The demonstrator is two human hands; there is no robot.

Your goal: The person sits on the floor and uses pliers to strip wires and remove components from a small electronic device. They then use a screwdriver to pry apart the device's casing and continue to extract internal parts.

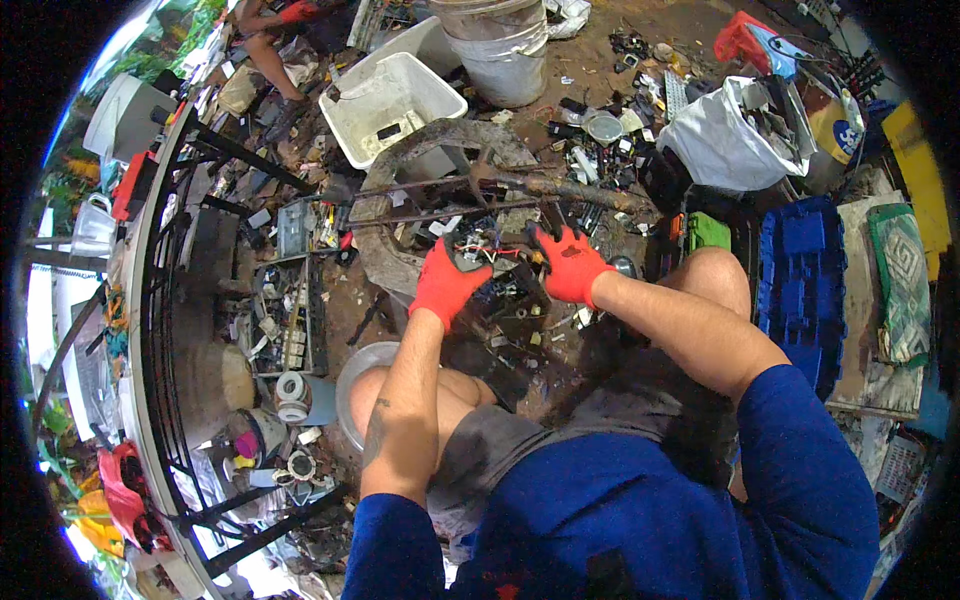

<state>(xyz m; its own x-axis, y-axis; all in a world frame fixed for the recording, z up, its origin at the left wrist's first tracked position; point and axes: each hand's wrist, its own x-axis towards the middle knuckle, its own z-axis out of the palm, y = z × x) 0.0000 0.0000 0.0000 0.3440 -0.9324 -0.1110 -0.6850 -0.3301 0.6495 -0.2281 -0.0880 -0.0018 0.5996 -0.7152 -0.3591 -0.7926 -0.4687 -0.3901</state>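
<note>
Both my hands wear red gloves with dark fingertips and hover over a heap of small parts in front of me. My left hand [447,280] has its thumb spread away from its fingers. Beside its fingertips lies a thin bundle of red and white wires [490,251]. The bundle stretches across to my right hand [574,266], whose bent fingers and thumb close in at its right end. The exact contact there is too small to make out. Just beyond both hands lies a broken, ring-shaped stone-like slab [385,207], with a rusty metal bar [580,190] across it.
A white tub [395,108] and a dirty bucket [497,55] stand beyond the slab. On the right are a white sack [735,140] and a blue plastic case [800,290]. Trays of small parts [285,315] and a black metal frame [170,330] are left. Another person's leg [268,65] shows far left.
</note>
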